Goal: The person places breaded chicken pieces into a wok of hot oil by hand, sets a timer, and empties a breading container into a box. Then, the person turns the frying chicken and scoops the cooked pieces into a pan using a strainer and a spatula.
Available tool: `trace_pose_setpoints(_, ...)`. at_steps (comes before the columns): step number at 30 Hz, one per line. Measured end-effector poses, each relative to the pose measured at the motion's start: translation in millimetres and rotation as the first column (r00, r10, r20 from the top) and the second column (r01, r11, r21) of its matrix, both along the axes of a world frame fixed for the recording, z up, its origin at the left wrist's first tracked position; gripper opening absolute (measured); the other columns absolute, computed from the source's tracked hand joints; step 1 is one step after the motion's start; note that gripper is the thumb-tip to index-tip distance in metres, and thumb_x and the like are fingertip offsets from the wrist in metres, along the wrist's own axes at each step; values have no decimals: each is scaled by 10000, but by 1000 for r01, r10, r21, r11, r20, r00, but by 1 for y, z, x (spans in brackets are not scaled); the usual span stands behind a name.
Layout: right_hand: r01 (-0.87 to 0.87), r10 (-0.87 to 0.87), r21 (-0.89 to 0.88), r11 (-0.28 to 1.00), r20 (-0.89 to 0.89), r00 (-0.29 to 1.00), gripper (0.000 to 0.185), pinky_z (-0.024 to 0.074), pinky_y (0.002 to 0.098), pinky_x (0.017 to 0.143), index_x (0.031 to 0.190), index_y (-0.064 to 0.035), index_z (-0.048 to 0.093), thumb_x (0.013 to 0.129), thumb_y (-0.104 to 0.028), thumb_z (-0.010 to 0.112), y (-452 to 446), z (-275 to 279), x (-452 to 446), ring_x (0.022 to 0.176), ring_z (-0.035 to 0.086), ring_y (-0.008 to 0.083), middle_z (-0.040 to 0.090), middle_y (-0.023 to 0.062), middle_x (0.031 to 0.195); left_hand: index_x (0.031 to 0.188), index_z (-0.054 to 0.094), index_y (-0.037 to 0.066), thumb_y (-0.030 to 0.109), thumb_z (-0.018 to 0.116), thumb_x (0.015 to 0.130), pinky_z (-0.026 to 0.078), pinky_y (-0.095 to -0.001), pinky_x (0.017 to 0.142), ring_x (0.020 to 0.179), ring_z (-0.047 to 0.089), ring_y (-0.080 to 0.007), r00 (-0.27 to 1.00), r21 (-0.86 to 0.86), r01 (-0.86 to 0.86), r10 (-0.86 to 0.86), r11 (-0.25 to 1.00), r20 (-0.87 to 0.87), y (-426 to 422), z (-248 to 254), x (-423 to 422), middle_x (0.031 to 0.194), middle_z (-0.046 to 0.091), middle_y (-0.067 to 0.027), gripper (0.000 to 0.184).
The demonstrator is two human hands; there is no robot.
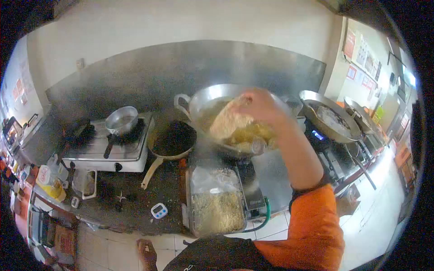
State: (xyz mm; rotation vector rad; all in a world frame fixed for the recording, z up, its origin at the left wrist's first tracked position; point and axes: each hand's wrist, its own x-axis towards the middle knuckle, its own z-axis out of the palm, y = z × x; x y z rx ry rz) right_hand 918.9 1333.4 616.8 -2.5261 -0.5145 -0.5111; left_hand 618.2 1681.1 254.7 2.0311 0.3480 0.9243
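Note:
My right hand (263, 107) is closed on the upper end of a large, flat breaded cutlet (229, 121), pale with crumbs. The cutlet hangs tilted over a big two-handled wok (217, 91) of yellowish oil, where golden pieces (253, 134) are frying. Whether its lower end touches the oil, I cannot tell. My left hand (147, 254) hangs low at the bottom edge, away from the counter, its fingers loosely curled and apart with nothing visible in them. Below the wok lies a metal tray of breadcrumbs (216, 212), with a clear plastic bag (210, 179) at its far end.
On the left, a small saucepan (121, 119) sits on a white gas stove (106, 160), beside a dark frying pan (172, 139). A timer (159, 211) lies on the counter. Another wok (332, 117) stands at right, a handle (365, 174) jutting outward. Steam hazes the view.

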Motion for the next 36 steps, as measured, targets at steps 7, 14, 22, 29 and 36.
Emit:
trace_pose_setpoints(7, 284, -203, -514, 810, 209, 957, 459, 436, 344, 710, 846, -59, 604, 622, -459, 588, -43, -40, 161, 795, 560, 291, 577, 180, 869, 771, 520, 26, 35, 502, 764, 429, -310, 544, 621, 514, -239, 974, 329, 53, 25, 943, -227, -18, 41, -19, 741, 530, -111, 21)
trace_pose_setpoints(14, 456, -474, -527, 717, 112, 874, 352, 416, 357, 740, 908, -10, 571, 740, -305, 479, -71, -93, 239, 889, 527, 289, 553, 186, 937, 728, 511, 32, 15, 480, 767, 425, -309, 539, 601, 495, -230, 415, 67, 107, 17, 992, -910, 15, 7, -33, 683, 507, -104, 52)
trace_pose_setpoints(22, -105, 161, -215, 971, 262, 952, 178, 435, 346, 637, 808, -53, 588, 760, -170, 462, 30, -2, 40, 722, 556, 291, 572, 132, 755, 656, 490, 24, -8, 534, 631, 410, -362, 612, 684, 490, -297, 952, 346, -189, 258, 919, -166, -12, 1, -34, 681, 492, -121, 60)
trace_pose_setpoints(29, -838, 427, -513, 188, -725, 540, 152, 426, 343, 710, 760, -22, 549, 648, -110, 497, 57, -225, -68, 836, 536, 262, 555, 144, 816, 693, 492, 44, -4, 542, 670, 403, -325, 561, 679, 495, -247, 946, 158, -112, 153, 981, -285, -7, 21, -25, 735, 494, -93, 74)
trace_pose_setpoints(36, -661, 294, -401, 634, -666, 686, 481, 306, 367, 861, 939, 9, 508, 555, -256, 626, 20, -359, -81, 966, 433, 304, 472, 207, 988, 696, 478, 60, -25, 536, 672, 385, -288, 528, 640, 483, -216, 952, 235, -113, 173, 965, -254, 16, 10, -26, 742, 497, -77, 106)
